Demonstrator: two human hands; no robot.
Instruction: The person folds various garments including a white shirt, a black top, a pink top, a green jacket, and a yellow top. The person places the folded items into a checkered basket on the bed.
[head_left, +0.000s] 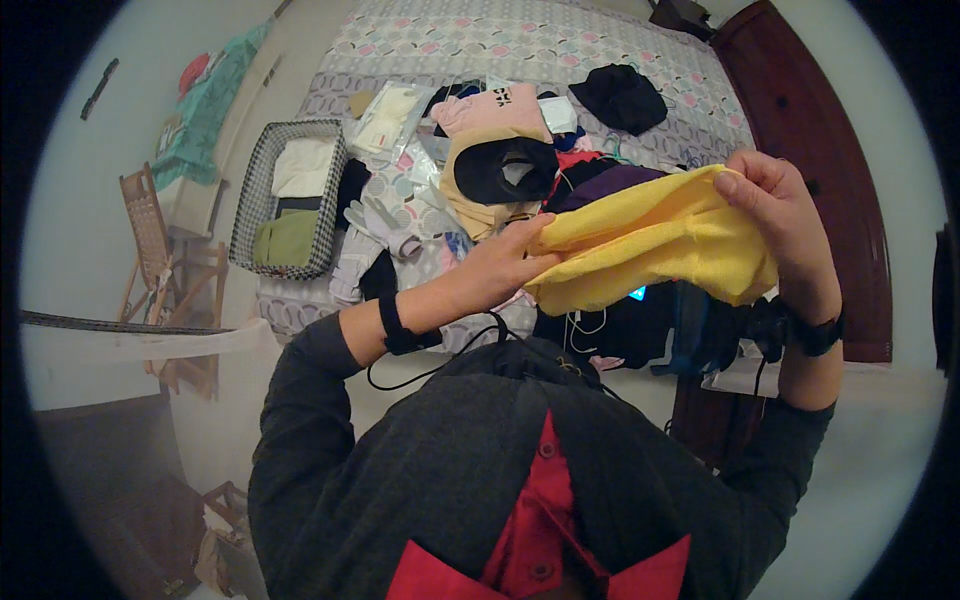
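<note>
A yellow cloth (660, 247), soft and folded lengthwise, is stretched between my two hands above the near edge of the bed. My left hand (517, 259) grips its left end, thumb on top. At the upper right corner my right hand (765, 187) pinches the fabric between thumb and fingers. Beneath and beyond the cloth lie a dark purple garment (607, 184), a beige and black fabric item (469, 180) and a pink folded garment (495, 112). A checked fabric basket (244, 202) at the left holds a white cloth (304, 166) and an olive green cloth (286, 240).
Grey-white gloves (382, 225), a clear plastic packet (390, 116) and a black hat-like item (621, 97) lie on the patterned bedcover (525, 37). A dark red wooden headboard or panel (817, 165) stands at the right, a folding wooden chair (150, 225) at the left. A black cable hangs near my waist.
</note>
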